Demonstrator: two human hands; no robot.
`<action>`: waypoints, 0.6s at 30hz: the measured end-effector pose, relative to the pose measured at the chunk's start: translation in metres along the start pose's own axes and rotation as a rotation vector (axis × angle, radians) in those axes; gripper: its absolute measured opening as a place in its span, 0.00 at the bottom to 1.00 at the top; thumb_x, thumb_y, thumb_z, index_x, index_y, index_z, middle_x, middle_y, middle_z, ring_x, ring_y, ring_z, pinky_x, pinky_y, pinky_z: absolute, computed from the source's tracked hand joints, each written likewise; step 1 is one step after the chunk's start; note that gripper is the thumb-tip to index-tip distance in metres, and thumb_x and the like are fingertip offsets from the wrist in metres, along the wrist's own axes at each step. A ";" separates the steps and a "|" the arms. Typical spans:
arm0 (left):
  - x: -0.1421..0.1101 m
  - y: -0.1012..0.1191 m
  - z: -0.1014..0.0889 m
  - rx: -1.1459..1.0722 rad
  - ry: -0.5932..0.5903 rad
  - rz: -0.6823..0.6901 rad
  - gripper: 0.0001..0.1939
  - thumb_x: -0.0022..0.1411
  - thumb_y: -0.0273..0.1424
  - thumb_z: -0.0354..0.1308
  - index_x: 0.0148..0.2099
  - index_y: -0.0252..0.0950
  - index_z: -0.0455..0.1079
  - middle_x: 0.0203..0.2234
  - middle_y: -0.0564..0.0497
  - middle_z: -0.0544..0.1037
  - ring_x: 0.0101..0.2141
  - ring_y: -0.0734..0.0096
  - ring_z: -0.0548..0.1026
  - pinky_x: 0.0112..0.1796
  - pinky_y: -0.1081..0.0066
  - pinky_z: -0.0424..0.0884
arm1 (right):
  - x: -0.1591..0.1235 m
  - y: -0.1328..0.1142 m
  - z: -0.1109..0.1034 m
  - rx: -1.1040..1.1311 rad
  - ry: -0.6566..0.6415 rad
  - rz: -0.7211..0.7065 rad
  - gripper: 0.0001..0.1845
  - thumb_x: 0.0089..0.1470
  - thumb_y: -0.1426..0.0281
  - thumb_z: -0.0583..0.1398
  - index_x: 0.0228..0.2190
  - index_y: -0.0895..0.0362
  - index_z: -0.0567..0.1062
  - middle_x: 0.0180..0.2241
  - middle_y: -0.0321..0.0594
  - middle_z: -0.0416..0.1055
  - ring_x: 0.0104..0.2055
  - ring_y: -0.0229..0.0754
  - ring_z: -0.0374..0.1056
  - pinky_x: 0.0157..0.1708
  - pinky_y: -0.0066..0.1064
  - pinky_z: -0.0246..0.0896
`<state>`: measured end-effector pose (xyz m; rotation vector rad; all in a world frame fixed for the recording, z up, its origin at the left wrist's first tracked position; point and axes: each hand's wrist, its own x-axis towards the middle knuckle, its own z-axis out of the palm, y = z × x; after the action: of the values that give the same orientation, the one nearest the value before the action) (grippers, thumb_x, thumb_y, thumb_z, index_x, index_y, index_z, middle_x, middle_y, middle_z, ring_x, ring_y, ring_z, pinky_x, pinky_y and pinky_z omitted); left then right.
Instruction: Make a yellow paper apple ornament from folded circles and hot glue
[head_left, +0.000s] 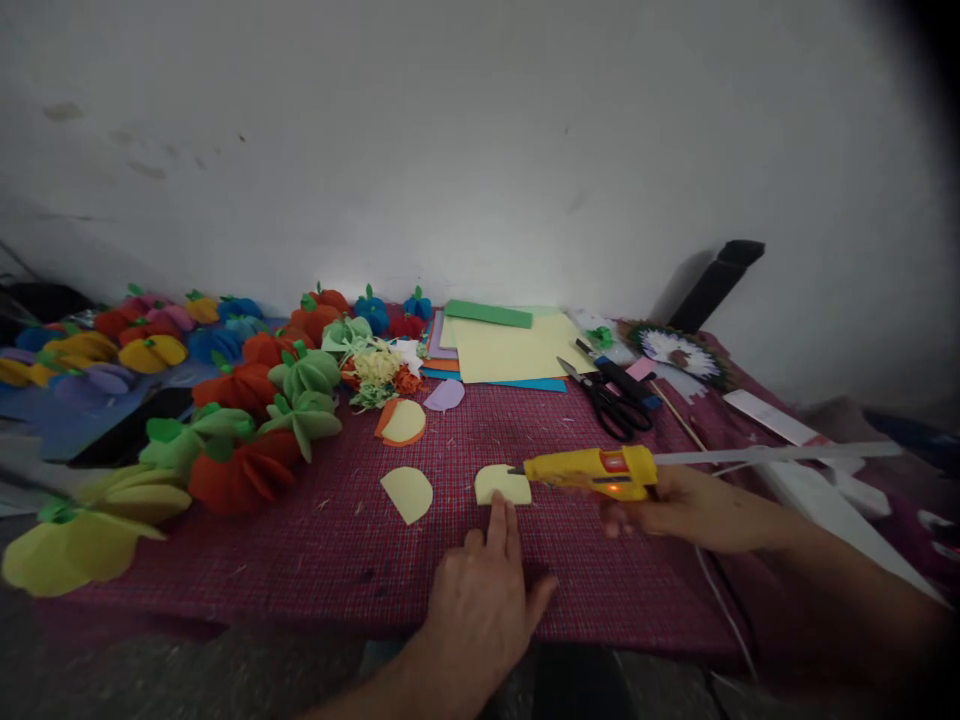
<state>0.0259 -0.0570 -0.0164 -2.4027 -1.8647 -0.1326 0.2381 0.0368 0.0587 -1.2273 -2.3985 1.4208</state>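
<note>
My right hand (pixel 686 510) grips a yellow hot glue gun (pixel 592 471), its nozzle touching a folded pale-yellow paper piece (pixel 501 483) on the red checked cloth (pixel 360 560). My left hand (pixel 480 600) rests on the cloth with its fingers stretched forward, a fingertip pressing the near edge of that paper piece. A second pale-yellow cut-out (pixel 408 493) lies just to the left. Further back lies a yellow piece on an orange one (pixel 402 421).
Many folded paper pumpkins (pixel 247 420) in red, green, yellow, blue and purple fill the left side. Coloured paper sheets (pixel 510 350), black scissors (pixel 611 400), a paper fan decoration (pixel 679 352) and a white ruler (pixel 776 452) lie at the back right, near the wall.
</note>
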 end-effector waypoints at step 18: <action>-0.005 -0.010 0.006 -0.205 0.056 0.085 0.30 0.59 0.43 0.42 0.58 0.30 0.54 0.55 0.38 0.60 0.34 0.62 0.70 0.27 0.63 0.73 | 0.044 -0.018 0.013 0.026 -0.139 0.266 0.21 0.48 0.56 0.57 0.38 0.59 0.70 0.24 0.35 0.65 0.23 0.32 0.60 0.21 0.22 0.58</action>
<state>0.0149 -0.0590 -0.0232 -2.5762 -1.8011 -0.3990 0.1925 0.0532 0.0522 -1.5373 -2.3635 1.6543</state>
